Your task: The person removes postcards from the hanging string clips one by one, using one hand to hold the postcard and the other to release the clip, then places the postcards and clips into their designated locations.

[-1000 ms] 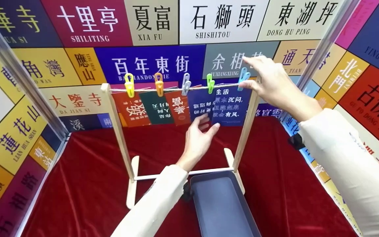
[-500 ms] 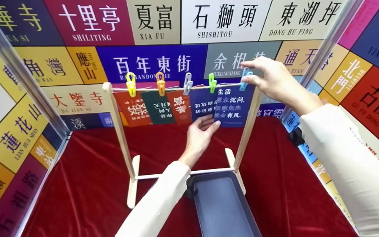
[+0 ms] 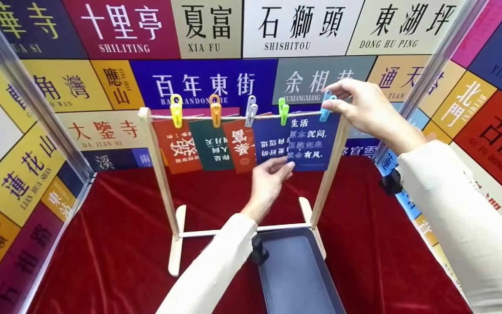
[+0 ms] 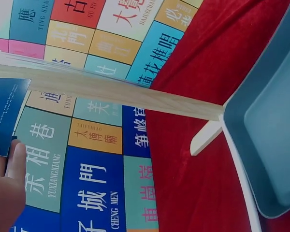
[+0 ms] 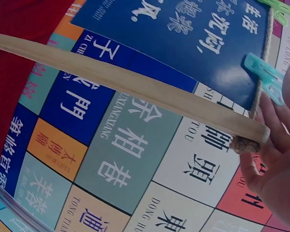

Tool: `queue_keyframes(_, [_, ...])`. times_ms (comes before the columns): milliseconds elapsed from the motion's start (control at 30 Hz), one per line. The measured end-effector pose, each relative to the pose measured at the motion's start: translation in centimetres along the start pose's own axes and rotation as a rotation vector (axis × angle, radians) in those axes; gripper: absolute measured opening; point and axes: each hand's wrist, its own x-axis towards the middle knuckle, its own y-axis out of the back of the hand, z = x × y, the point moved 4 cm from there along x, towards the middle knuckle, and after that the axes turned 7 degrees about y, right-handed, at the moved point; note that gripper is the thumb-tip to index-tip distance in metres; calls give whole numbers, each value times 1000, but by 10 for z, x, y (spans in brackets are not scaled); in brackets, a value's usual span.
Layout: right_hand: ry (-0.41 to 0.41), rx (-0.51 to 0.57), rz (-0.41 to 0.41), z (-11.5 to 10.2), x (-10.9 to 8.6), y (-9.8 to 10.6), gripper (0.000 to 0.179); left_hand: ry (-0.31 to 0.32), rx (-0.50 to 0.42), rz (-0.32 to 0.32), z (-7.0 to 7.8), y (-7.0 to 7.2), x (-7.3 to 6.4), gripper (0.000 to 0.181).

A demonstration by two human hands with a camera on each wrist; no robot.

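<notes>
My left hand (image 3: pixel 268 181) pinches the lower left corner of a dark blue card (image 3: pixel 310 146) with white writing. This card hangs from the rope at the right end, overlapping another blue card (image 3: pixel 270 144). At its top right, my right hand (image 3: pixel 366 107) pinches a light blue clothespin (image 3: pixel 326 109) on the rope, between thumb and fingers. In the right wrist view the clothespin (image 5: pixel 265 77) sits across the rope at the card's edge, close to the thumb. In the left wrist view only part of the left hand (image 4: pixel 7 188) shows, below the card (image 4: pixel 7 113).
A wooden frame (image 3: pixel 159 174) carries the rope, with yellow (image 3: pixel 176 111), orange (image 3: pixel 215 111), grey (image 3: pixel 251 112) and green clothespins (image 3: pixel 283 112) along it. Red and green cards hang to the left. A grey tray (image 3: pixel 262 279) lies on the red cloth (image 3: pixel 116 244) in front.
The right fingers have closed in on the light blue clothespin's handles. My left fingers, looser a second ago, have drawn together at the card's lower corner. The view has shifted slightly.
</notes>
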Motion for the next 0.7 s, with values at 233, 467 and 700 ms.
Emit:
queue_keyframes(233, [-11,15,-11,0,1,-2,45,55,-120,3,-3,-2,-3,25])
queue_keyframes(467, [17,14,43,-1,-1,-3,33,77,-155,23,-6,-2,-7,23])
queue_keyframes(700, [18,12,97,-1,-2,2,29,102,-146,30,-4,-4,-7,27])
